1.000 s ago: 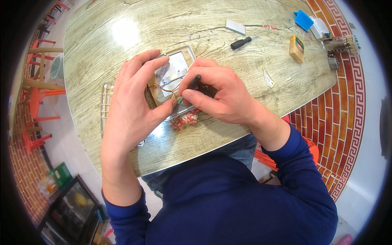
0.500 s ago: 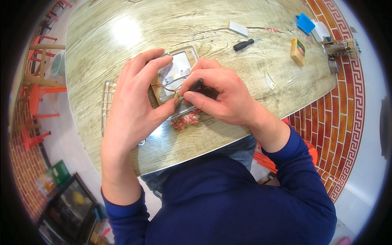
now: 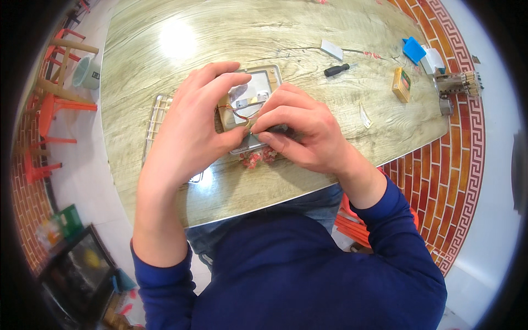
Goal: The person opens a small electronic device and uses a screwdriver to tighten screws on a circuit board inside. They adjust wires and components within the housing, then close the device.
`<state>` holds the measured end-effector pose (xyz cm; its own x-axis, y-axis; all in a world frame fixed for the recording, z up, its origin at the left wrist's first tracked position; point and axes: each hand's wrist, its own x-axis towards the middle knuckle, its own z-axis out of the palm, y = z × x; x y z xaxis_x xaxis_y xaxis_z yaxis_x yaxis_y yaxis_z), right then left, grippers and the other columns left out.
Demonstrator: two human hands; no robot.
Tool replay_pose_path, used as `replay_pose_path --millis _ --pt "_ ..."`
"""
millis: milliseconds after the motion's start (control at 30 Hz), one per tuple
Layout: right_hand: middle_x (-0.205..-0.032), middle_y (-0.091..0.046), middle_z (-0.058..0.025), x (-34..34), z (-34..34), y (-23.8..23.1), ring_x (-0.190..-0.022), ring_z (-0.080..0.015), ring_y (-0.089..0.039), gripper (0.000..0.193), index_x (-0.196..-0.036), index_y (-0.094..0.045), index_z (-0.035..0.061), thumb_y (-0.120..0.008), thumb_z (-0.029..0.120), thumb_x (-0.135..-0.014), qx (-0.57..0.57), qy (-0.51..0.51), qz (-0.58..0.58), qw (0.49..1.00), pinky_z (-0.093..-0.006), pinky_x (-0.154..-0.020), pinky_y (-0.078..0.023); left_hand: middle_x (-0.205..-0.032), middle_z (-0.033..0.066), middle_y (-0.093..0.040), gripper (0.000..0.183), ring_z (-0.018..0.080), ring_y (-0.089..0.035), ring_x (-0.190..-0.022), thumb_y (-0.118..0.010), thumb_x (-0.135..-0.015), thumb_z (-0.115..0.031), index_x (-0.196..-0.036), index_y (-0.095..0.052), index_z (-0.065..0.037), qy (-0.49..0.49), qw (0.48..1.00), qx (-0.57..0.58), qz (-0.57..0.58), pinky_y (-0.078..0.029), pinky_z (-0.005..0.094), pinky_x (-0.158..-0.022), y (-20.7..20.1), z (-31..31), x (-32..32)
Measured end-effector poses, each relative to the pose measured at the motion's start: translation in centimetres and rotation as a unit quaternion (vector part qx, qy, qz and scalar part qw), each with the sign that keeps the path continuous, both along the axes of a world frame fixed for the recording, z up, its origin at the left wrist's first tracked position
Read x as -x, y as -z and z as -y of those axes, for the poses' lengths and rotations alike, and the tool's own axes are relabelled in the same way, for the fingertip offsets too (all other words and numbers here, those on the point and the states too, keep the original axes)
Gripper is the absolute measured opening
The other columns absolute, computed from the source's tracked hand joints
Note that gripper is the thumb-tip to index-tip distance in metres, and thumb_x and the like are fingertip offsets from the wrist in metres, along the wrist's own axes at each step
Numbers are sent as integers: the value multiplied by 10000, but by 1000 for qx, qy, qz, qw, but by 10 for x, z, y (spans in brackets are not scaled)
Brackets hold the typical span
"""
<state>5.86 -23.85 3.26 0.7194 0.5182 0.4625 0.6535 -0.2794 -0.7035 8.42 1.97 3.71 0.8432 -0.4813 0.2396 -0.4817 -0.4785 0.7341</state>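
An opened, light-coloured device casing (image 3: 271, 72) lies on the table in front of me, with thin red and dark wires (image 3: 235, 111) and a metal strip (image 3: 250, 103) inside. My left hand (image 3: 190, 118) arches over its left side, gripping it, with the thumb pressed near the wires by the lower edge. My right hand (image 3: 305, 129) is closed at the casing's lower right, fingertips beside the left thumb. It holds a black-handled screwdriver (image 3: 285, 130), mostly hidden by the fingers; its tip cannot be made out.
A wire rack-like frame (image 3: 157, 121) lies left of my left hand. Farther right are another black screwdriver (image 3: 336, 70), a white block (image 3: 331, 50), a yellow box (image 3: 402, 85), a blue item (image 3: 413, 50) and a holder of sticks (image 3: 459, 83). The table edge (image 3: 264, 209) runs close to my body.
The view has shifted slightly, so the table's contents sit farther right. The screwdriver's handle end stuck up above my right fingers before; now it is tucked behind them. Both hands stay at the casing.
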Motion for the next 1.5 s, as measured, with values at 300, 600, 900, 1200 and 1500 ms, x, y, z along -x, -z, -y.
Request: replay_pose_path --millis 300,600,900,1200,1500 --pt "-1055 -813 -110 10 -14 -20 -894 -316 -755 342 -1252 -820 17 -896 -81 -934 86 23 109 990 -438 -782 -608 -1641 134 -692 638 391 -652 -1531 -922 -859 -30 -1474 -751 -44 4 1000 1 27 -556 477 -1269 12 -4 -3" --pt "-903 -721 -53 12 -15 -65 -855 -290 -709 206 -1063 -789 92 -932 76 -916 269 40 211 939 -431 -766 -586 -1594 154 -709 640 410 -664 -1496 -959 -847 -105 -1455 -768 -47 -2 999 12 44 -555 482 -1267 22 -4 -5" --pt "-821 -679 -55 13 -22 -69 -800 -284 -690 352 -837 -637 114 -901 242 -1032 356 88 228 902 -444 -730 -556 -1540 159 -739 626 406 -683 -1459 -956 -855 -161 -1445 -789 -30 -13 999 3 49 -554 489 -1258 23 -1 -5" --pt "-954 -718 -83 16 -26 -77 -902 -336 -755 206 -1045 -666 96 -827 217 -1090 381 71 162 908 -488 -776 -601 -1626 159 -697 666 401 -647 -1523 -966 -865 -158 -1488 -759 -49 -2 999 -13 37 -540 479 -1293 25 -2 -9" --pt "-1001 -721 -91 12 -22 -98 -918 -338 -747 203 -1165 -790 67 -869 40 -979 401 11 166 901 -473 -764 -592 -1636 152 -692 657 394 -637 -1535 -961 -864 -167 -1479 -768 -41 -1 999 -17 31 -533 475 -1306 24 -3 -9"
